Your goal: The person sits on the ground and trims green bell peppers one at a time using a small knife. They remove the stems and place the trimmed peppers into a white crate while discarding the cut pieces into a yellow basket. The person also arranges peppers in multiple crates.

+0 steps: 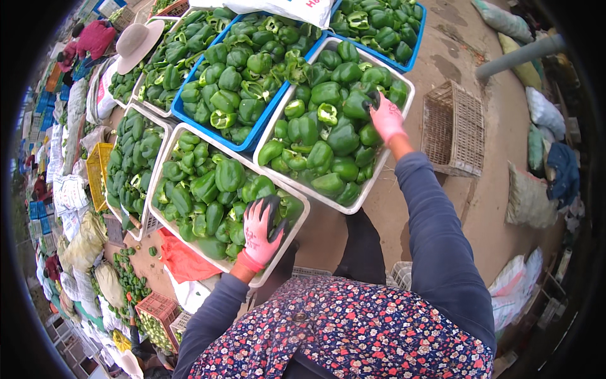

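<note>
My right hand (389,118), in a pink glove with dark fingertips, grips the end of a large green bell pepper (356,104). That pepper lies among many others in a white plastic crate (411,90) ahead of me on the right. A cut pepper (327,113) there shows its pale inside. My left hand (261,230), gloved alike, rests with its fingers apart over peppers in a nearer white crate (307,208). Just beyond its fingertips sits a whole bell pepper (262,187); whether anything lies beneath the palm is hidden.
Blue crates (246,144) of peppers adjoin both white ones, with a white sack (293,10) across the far side. A wicker basket (454,128) and a grey pole (521,57) stand to the right. Red cloth (182,258) and loose peppers (130,279) lie left; people work farther off.
</note>
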### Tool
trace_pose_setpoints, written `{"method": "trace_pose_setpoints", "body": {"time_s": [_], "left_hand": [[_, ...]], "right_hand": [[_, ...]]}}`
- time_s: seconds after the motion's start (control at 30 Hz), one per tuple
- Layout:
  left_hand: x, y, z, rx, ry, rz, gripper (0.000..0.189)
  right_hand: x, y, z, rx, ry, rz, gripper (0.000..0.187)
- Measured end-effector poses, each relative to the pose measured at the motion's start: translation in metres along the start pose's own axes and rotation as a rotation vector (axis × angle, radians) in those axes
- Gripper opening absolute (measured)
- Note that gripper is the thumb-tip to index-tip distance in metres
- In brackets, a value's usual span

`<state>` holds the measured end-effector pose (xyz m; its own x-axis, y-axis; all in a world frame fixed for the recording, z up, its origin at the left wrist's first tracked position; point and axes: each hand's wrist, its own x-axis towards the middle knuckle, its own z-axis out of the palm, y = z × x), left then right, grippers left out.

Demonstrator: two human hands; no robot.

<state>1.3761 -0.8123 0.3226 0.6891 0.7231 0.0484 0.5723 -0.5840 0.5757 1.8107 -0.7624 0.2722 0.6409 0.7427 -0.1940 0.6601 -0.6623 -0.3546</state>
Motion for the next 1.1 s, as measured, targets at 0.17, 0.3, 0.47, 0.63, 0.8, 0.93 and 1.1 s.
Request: {"method": "trace_pose_setpoints", "body": {"time_s": [0.17,0.3,0.47,0.63,0.8,0.93,1.1], "left_hand": [[0.188,-0.003,0.034,-0.039,0.254,-0.124,0.073],[0.361,-0.012,0.052,0.305,0.099,-0.423,0.091],[0.423,-0.052,0.088,0.086,0.001,-0.595,0.069],[0.382,-0.035,0.087,-0.363,0.46,-0.527,0.054],[0.308,0.079,0.055,-0.449,0.453,-0.087,0.059],[0.252,0.136,0.037,-0.825,0.383,-0.173,0.063],[0.225,0.123,0.022,-1.235,-0.307,-0.457,0.048]], "right_hand": [[0.005,0.017,-0.003,0.088,-0.068,-0.105,0.074],[-0.004,0.035,-0.012,0.218,-0.076,-0.156,0.081],[-0.02,0.078,-0.024,0.371,-0.079,-0.272,0.069],[0.005,0.052,-0.031,0.836,-0.2,-0.271,0.051],[0.011,-0.022,-0.052,1.652,-0.909,0.097,0.039],[-0.016,-0.033,-0.089,1.507,-0.905,-0.088,0.042],[-0.048,-0.012,-0.095,1.273,-1.058,-0.293,0.049]]}}
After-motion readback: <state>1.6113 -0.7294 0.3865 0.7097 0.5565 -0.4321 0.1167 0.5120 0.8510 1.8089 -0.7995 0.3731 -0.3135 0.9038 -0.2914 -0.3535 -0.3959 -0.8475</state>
